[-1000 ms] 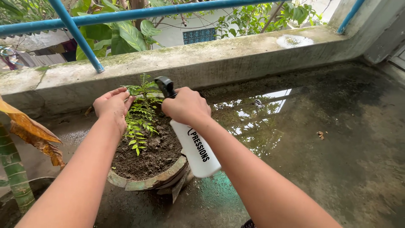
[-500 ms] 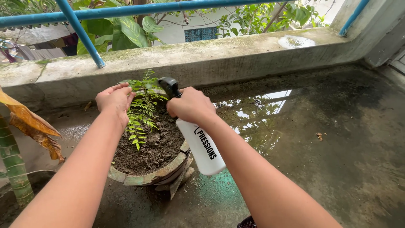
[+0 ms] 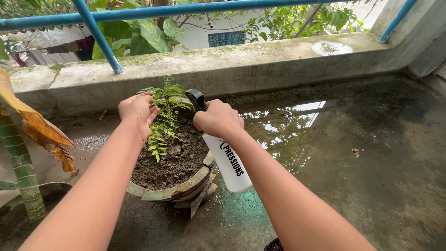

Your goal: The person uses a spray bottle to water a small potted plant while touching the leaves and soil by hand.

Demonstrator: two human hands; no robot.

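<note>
Both hands [image 3: 137, 110] shifted right; wet concrete floor [image 3: 353, 153] unchanged.

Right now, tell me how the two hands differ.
The right hand is closed around the white spray bottle; the left hand holds nothing, cupped beside the small leafy plant. The right has curled fingers, the left looser ones. Both hang over the cracked pot.

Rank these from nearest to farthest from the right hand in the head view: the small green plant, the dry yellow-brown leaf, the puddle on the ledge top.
From the right hand, which grips the white spray bottle:
1. Small green plant, just to its left in the pot.
2. Puddle on the ledge top, up to the right.
3. Dry yellow-brown leaf, far left edge.
</note>
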